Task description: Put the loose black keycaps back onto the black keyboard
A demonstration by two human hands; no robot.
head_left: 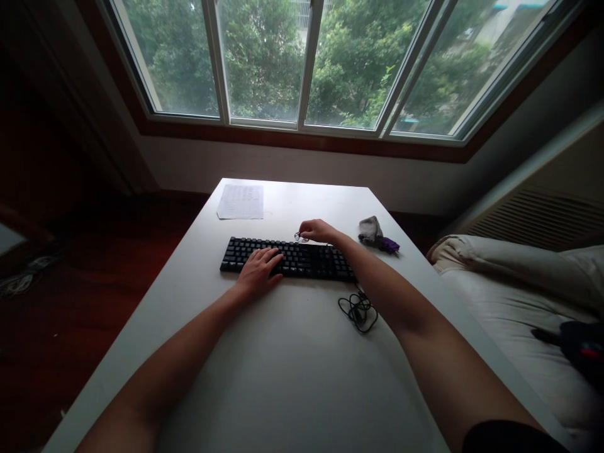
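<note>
A black keyboard [302,259] lies across the white table in front of me. My left hand [258,269] rests flat on its left half, fingers spread over the keys. Just beyond the keyboard's back edge is my right hand [317,230], with its fingers pinched together. From the fingertips sticks out a small wire-looped object [299,236], too small to identify surely. The right forearm passes over the keyboard's right end and hides part of it. A black cable [358,311] lies bundled on the near side, by that forearm.
Printed paper [240,201] lies at the table's [302,377] far left. A grey cloth [370,230] and a purple bundle [389,245] sit at the right edge. Beyond stands a window; a light-covered bed or couch [509,314] is on the right.
</note>
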